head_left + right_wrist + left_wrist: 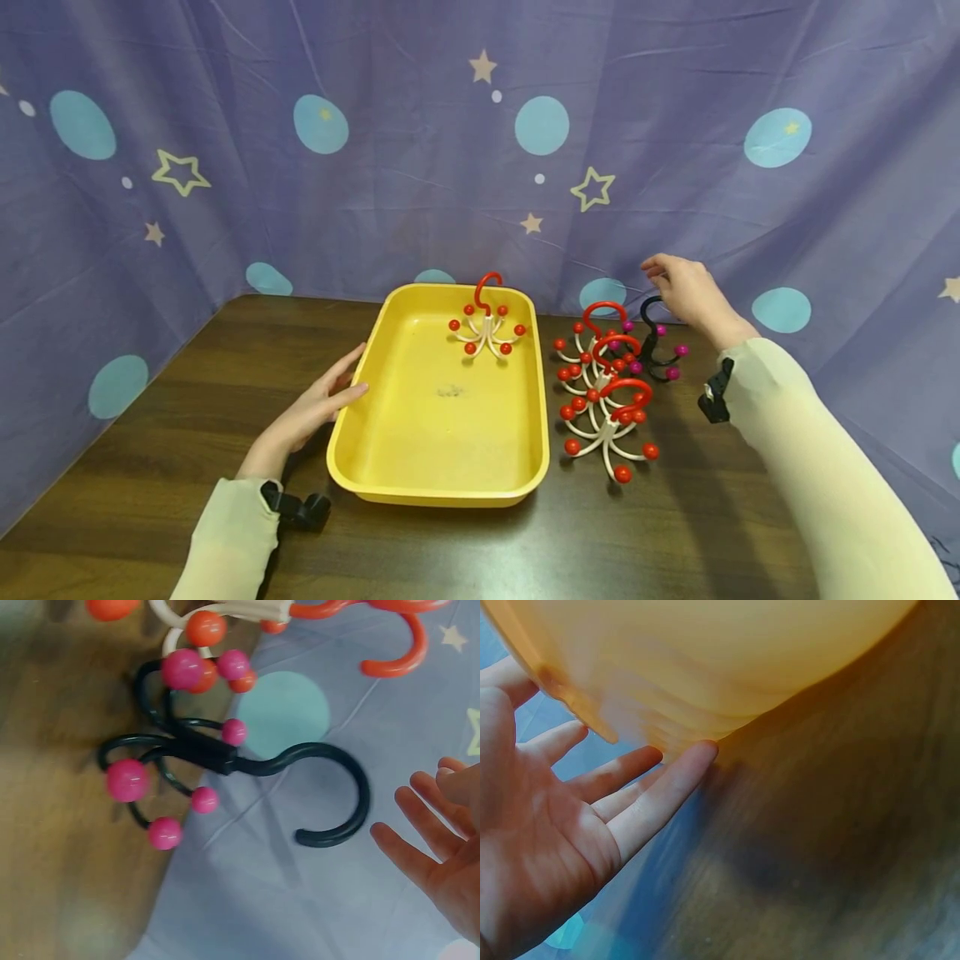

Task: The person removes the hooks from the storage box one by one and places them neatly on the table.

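Note:
My left hand rests at the left side of a yellow tray; its thumb lies over the rim and straight fingers touch the outer wall. Inside the tray, at its far right, stands a red-and-white claw hanger with a hook on top and ball-tipped arms. My right hand is above and just beside the hook of a black claw hanger with magenta balls. Its fingers are loosely extended, apart from the hook and holding nothing.
To the tray's right, several red-and-white claw hangers stand in a close row on the wooden table, overlapping in view, with the black one behind them. A purple curtain with stars and blue ovals hangs along the table's far edge.

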`<act>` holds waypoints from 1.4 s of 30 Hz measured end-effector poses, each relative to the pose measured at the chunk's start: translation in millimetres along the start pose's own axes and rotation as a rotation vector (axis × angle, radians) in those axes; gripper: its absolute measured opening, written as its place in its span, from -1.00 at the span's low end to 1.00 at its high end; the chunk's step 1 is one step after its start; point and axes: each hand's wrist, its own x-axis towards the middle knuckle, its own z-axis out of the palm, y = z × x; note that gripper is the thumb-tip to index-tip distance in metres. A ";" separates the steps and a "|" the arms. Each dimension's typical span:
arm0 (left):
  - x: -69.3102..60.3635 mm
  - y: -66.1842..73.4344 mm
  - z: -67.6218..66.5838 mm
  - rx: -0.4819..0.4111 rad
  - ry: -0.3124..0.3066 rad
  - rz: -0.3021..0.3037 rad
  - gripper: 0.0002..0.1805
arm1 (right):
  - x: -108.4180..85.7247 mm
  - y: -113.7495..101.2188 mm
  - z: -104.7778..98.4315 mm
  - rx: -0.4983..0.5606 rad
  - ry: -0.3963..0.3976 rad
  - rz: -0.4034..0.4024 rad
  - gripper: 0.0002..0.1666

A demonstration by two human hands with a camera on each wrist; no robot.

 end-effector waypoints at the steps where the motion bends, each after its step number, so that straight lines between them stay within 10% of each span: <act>1: 0.0 -0.3 0.0 0.000 0.001 -0.002 -0.26 | 2.0 -2.8 -1.8 0.000 -0.006 -0.001 -0.69; 25: 0.0 -1.1 -0.4 0.015 0.006 -0.011 -0.27 | 46.2 -84.0 -8.4 0.007 -0.075 -0.096 -0.70; 42: -0.4 -1.2 -1.6 0.002 -0.004 -0.006 -0.27 | 68.9 -138.6 25.3 0.065 -0.091 -0.173 -0.69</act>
